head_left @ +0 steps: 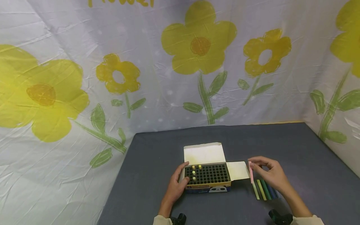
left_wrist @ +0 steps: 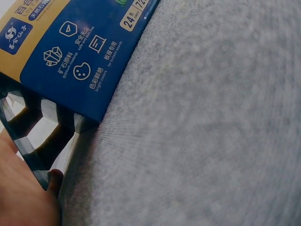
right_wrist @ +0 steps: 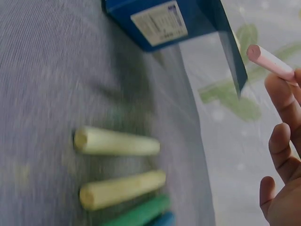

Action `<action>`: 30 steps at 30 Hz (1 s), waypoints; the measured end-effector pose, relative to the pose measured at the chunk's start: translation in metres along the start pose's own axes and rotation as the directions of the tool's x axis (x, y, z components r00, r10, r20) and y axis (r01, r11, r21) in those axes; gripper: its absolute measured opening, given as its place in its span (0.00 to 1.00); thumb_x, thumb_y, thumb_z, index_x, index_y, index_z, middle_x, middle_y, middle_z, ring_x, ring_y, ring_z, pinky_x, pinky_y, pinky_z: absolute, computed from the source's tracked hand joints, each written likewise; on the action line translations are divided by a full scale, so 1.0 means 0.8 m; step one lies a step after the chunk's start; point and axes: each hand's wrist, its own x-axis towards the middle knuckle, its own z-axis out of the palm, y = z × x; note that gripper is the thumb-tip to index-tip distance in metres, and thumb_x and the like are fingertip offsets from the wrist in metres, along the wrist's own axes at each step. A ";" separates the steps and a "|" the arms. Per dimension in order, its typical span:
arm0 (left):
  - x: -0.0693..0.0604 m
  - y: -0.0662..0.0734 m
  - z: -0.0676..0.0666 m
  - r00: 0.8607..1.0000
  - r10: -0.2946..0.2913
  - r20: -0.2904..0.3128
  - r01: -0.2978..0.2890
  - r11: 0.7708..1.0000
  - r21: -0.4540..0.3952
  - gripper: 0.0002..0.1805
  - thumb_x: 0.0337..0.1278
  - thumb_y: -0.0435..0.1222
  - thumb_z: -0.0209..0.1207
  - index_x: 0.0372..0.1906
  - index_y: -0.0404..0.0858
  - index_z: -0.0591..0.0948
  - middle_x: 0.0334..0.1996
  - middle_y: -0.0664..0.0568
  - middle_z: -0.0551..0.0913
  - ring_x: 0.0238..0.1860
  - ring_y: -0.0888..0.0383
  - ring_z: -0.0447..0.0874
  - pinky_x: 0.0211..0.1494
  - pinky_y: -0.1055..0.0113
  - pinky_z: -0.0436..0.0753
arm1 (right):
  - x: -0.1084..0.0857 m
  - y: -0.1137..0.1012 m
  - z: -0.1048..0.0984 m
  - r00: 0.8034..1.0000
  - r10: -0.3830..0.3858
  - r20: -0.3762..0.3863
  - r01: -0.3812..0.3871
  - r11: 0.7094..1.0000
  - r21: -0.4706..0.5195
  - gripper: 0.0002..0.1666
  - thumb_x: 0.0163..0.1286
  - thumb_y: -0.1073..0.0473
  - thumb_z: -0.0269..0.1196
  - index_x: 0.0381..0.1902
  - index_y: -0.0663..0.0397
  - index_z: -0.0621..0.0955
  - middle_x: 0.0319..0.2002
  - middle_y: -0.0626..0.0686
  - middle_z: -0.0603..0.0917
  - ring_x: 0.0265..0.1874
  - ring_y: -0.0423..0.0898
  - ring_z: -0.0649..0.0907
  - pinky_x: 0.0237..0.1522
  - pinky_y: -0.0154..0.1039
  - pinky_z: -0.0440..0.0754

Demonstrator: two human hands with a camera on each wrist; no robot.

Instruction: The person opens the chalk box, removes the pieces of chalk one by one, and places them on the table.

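A chalk box stands with its lid flaps folded out, its black holder full of round holes. Several pale yellow sticks poke up at the holder's left side. My left hand grips the box's left end, thumb at the front corner and fingers behind. In the left wrist view the box's printed blue side shows beside the palm. Between thumb and fingertips my right hand pinches a pink chalk stick, held up just right of the side flap.
Below the right hand several chalk sticks lie side by side on the dark tabletop: a pale one, a yellow one, a green one and blue ones partly hidden by the hand. A flower-printed cloth hangs behind the table.
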 end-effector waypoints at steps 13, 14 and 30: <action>0.001 0.000 0.001 1.000 0.000 -0.003 0.000 1.000 0.007 0.34 0.63 0.30 0.56 0.71 0.62 0.71 0.73 0.55 0.69 0.62 0.51 0.69 0.52 0.58 0.72 | -0.027 0.038 -0.041 0.983 0.181 0.032 -0.177 0.979 -0.101 0.15 0.75 0.54 0.63 0.52 0.54 0.87 0.41 0.35 0.88 0.37 0.32 0.81 0.42 0.37 0.78; 0.001 -0.001 0.001 1.000 -0.001 -0.003 0.001 1.000 0.008 0.35 0.63 0.30 0.56 0.71 0.62 0.71 0.74 0.55 0.69 0.62 0.51 0.69 0.52 0.58 0.72 | -0.030 0.042 -0.044 0.982 0.189 0.032 -0.184 0.977 -0.106 0.15 0.75 0.53 0.63 0.53 0.54 0.87 0.42 0.34 0.87 0.37 0.31 0.81 0.41 0.35 0.78; 0.000 -0.001 0.001 1.000 0.005 -0.003 -0.005 1.000 0.002 0.34 0.63 0.29 0.57 0.71 0.60 0.72 0.72 0.54 0.70 0.61 0.50 0.70 0.49 0.61 0.74 | -0.050 0.085 -0.067 0.975 0.210 0.067 -0.196 0.965 -0.174 0.13 0.73 0.55 0.64 0.50 0.55 0.87 0.32 0.44 0.89 0.28 0.34 0.82 0.39 0.39 0.73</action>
